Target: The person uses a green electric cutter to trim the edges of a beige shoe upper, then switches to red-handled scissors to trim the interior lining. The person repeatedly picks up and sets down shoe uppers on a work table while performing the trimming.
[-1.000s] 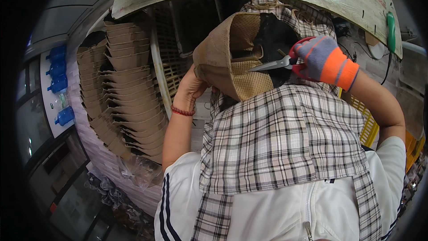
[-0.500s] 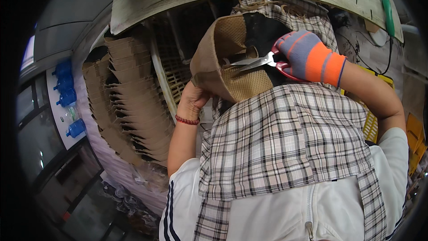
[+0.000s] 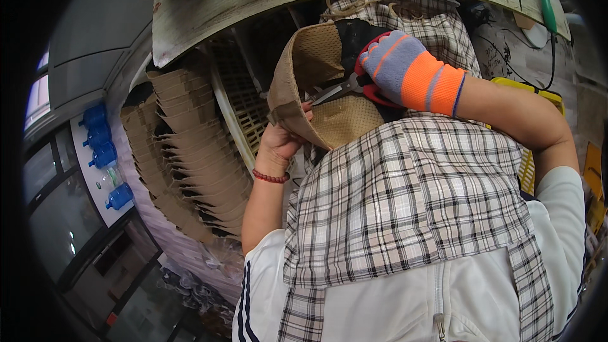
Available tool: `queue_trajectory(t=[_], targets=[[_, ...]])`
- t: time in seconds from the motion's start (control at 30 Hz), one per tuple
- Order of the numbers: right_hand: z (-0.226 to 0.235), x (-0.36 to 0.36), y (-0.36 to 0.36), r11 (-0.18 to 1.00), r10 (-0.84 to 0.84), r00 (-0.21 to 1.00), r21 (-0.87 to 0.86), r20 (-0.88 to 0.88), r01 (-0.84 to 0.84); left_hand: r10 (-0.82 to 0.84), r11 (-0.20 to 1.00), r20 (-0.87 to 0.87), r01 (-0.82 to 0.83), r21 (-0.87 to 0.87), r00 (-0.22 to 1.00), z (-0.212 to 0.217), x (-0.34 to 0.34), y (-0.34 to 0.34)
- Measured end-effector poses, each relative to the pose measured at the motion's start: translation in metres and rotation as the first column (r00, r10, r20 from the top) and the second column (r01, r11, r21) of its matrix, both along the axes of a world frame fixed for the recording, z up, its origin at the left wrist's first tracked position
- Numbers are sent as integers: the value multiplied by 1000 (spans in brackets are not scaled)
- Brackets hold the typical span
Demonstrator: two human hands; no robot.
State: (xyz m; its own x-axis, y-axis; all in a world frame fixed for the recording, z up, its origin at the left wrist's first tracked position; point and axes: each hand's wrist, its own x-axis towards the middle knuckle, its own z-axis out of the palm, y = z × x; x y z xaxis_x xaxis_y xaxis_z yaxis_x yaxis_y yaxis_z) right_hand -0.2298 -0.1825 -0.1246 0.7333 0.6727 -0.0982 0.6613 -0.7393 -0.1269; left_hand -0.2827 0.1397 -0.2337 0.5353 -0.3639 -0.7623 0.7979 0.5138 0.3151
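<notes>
My bare left hand (image 3: 282,142) clamped the rim of the tan woven straw hat piece (image 3: 316,88), held up before my chest | my right hand (image 3: 396,69), in a grey-and-orange knit glove, gripped red-handled steel scissors (image 3: 345,88) | blades had moved deeper along the weave than a second earlier, so trimming was advancing | right elbow raised, wrist bent inward; stacked tan hat blanks (image 3: 190,152) stood left.
</notes>
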Motion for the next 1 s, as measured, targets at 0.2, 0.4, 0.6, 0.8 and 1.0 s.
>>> queue_trajectory(t=[0.2, 0.4, 0.6, 0.8, 1.0], targets=[[10, 0, -26, 991, -132, 978, -15, -159, 131, -71, 994, 52, 67, 85, 996, 20, -3, -9], [6, -6, -66, 979, -199, 922, -26, -331, 202, 40, 997, 117, -48, 67, 992, 35, -18, -17], [-6, -7, -69, 985, -118, 921, 70, -371, 155, 41, 998, 142, -48, 51, 989, 42, -21, -26], [-5, -1, -44, 993, -116, 832, -52, -542, 105, -45, 999, 190, 45, 4, 981, 42, -20, -25], [9, 7, -34, 985, -125, 820, -169, -558, 35, 8, 999, 175, -16, 44, 984, 21, -28, -13]])
